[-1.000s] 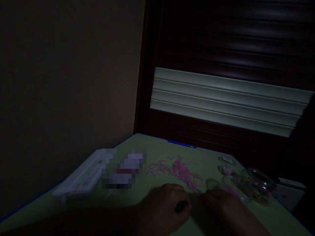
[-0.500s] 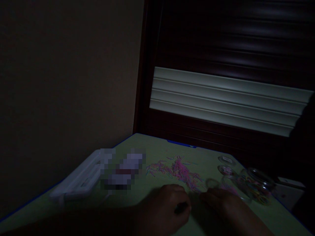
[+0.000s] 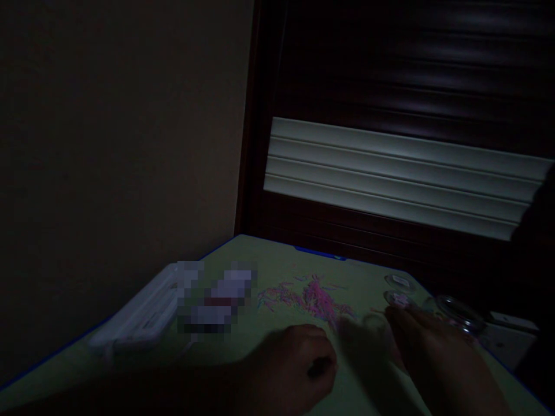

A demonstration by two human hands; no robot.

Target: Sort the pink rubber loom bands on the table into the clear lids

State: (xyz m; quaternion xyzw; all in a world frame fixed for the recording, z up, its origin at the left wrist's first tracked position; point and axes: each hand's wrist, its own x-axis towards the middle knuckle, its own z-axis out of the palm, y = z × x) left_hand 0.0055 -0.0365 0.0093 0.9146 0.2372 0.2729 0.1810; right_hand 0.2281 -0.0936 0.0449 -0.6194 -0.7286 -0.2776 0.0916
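My left hand [image 3: 292,367] is a closed fist low in the middle, resting near the tabletop. A small dark patch shows at its curled fingers; what it is I cannot make out. My right hand [image 3: 437,352] reaches over the right side, fingers pressed together at the tips. A thin light-coloured strand shows beside its fingertips; whether they pinch it is unclear. Ahead of both hands lies a loose pile of thin pink and multicoloured pieces [image 3: 318,297]. A clear jar [image 3: 459,312] with colourful loops is partly hidden behind my right hand.
On the pale green table [image 3: 243,251] with a blue edge, a white tray-like case [image 3: 134,315] lies at left beside a pixelated item [image 3: 221,300]. Two round clear lids or dishes [image 3: 399,282] lie back right. A pale box-like item [image 3: 511,335] is at far right. The room is dim.
My right hand has moved right and forward, from beside the left fist to in front of the jar, covering part of it. My left hand has stayed in place.
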